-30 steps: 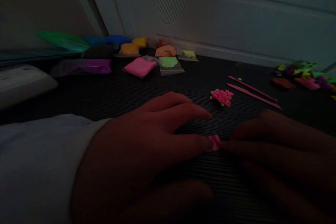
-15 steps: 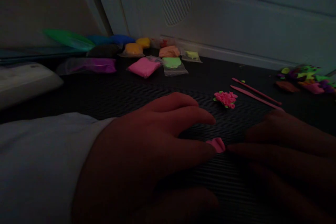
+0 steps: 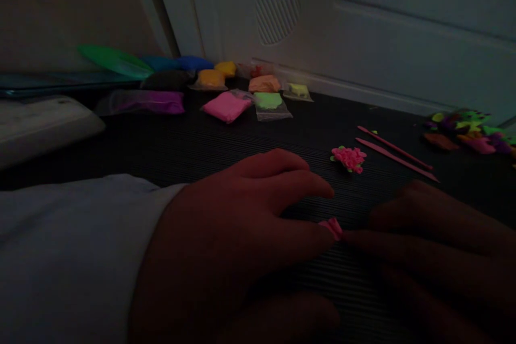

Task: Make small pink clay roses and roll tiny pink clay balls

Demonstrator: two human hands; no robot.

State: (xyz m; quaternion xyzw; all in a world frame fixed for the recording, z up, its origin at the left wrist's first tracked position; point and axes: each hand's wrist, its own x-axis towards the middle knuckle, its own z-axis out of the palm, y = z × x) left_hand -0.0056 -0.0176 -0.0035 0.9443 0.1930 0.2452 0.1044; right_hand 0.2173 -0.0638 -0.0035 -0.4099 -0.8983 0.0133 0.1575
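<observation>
A small folded piece of pink clay [image 3: 332,229] lies on the dark ribbed tabletop between my two hands. My left hand [image 3: 234,231] reaches in from the left with its fingers apart, and one fingertip rests against the clay's left side, covering part of it. On the other side, a stretched-out fingertip of my right hand [image 3: 427,242] touches the clay's right edge. The rest of that hand is dark, its upper fingers bent and its thumb apart. Just beyond sits a pink clay flower cluster [image 3: 349,158] with green bits at its rim.
Two pink modelling tools [image 3: 397,158] lie right of the flower cluster. Bagged clay, including a pink pack [image 3: 227,106] and a purple pack [image 3: 161,102], lines the back left. A pile of colourful clay pieces [image 3: 478,131] sits far right. A pale object [image 3: 44,126] stands at left.
The pink clay looks more squeezed and folded between the fingertips. My right fingertip has come slightly left with it. The whole view has shifted a little.
</observation>
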